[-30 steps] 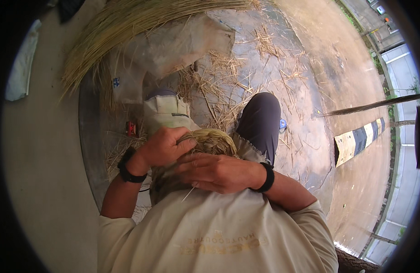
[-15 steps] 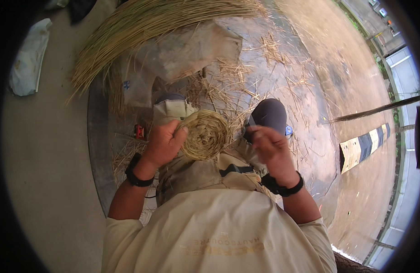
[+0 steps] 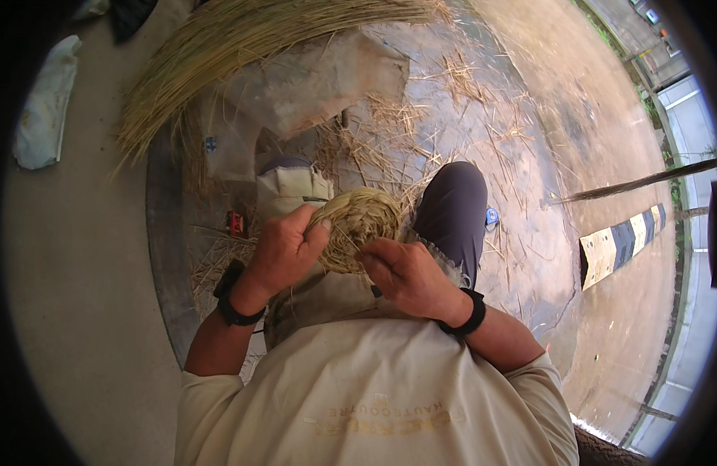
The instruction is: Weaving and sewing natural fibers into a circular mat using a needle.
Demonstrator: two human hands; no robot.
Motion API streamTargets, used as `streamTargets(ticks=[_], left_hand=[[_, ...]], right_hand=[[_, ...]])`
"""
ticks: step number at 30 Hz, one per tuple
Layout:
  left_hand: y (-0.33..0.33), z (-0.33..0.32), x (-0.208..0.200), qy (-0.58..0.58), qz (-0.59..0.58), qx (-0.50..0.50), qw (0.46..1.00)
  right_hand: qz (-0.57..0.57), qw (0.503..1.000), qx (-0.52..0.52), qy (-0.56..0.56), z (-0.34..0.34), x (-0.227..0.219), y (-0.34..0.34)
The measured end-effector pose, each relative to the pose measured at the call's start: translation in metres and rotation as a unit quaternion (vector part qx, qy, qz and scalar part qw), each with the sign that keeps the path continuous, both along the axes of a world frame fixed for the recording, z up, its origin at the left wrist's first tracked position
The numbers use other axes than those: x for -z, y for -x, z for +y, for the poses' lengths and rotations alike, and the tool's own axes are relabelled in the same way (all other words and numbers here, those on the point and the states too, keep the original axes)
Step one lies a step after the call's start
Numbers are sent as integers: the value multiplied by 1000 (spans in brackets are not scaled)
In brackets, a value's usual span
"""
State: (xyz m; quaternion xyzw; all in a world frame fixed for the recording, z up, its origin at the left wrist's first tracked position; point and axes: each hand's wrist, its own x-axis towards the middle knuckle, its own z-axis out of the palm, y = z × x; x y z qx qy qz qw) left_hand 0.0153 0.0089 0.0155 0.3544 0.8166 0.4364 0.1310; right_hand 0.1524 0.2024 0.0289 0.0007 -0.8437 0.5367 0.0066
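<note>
A round coil of woven straw (image 3: 368, 217) sits above my lap, between my knees. My left hand (image 3: 287, 245) is closed on its left rim, thumb on top. Over the coil's lower right part is my right hand (image 3: 413, 278), its fingers pinched together close to the straw. What those fingertips hold, if anything, is too small to make out. The coil's lower right edge is hidden behind the right hand.
A long bundle of straw stalks (image 3: 242, 58) lies at the far side beside a crumpled plastic sheet (image 3: 320, 81). Loose straw bits (image 3: 382, 136) litter the mat. A red object (image 3: 236, 224) lies left, a blue one (image 3: 492, 216) right. A striped black-and-yellow ramp (image 3: 623, 242) stands farther right.
My right hand has moved left, from beside my right knee onto the coil's lower right. The coil has shifted slightly right, with my left hand still on it.
</note>
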Motion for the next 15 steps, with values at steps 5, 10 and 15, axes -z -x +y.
streamTargets(ticks=[5, 10, 15], left_hand=[[-11, 5, 9, 39, 106, -13, 994], [-23, 12, 19, 50, 130, 13, 990], [-7, 6, 8, 44, 170, -8, 984]], right_hand=[[-9, 999, 36, -4, -9, 3, 4], [-22, 999, 48, 0, -7, 14, 21], [-81, 996, -12, 28, -1, 6, 6]])
